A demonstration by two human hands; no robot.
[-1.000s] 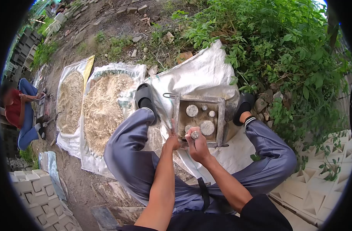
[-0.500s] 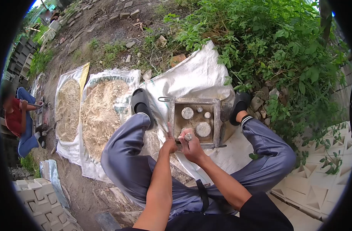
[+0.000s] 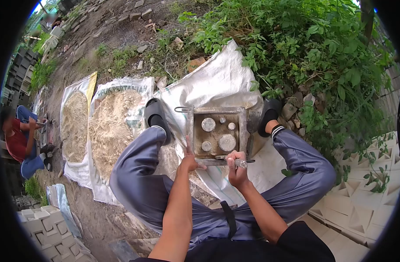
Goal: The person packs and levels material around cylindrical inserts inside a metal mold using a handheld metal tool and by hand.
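A square mould frame (image 3: 191, 131) sits between my feet, with several round pale plugs of different sizes standing in the grey-brown fill (image 3: 214, 139) inside it. My left hand (image 3: 190, 163) rests against the frame's near left corner, its fingers stretched along the left side and its thumb along the near side. At the near right edge, my right hand (image 3: 237, 171) is closed around a tool with a rounded, greyish handle (image 3: 240, 163). What the tool's working end looks like is mostly hidden by the hand and the frame's edge.
White sacking (image 3: 211, 92) lies under the frame. Two sacks with sandy powder (image 3: 114, 117) are spread to the left. Leafy plants (image 3: 313, 56) and stones border the right. Patterned blocks (image 3: 357, 205) stand at lower right; another person (image 3: 23, 135) sits at far left.
My right hand has moved right with the tool, from the near left part of the fill to the near right edge, uncovering a small plug. My left hand stays at the corner.
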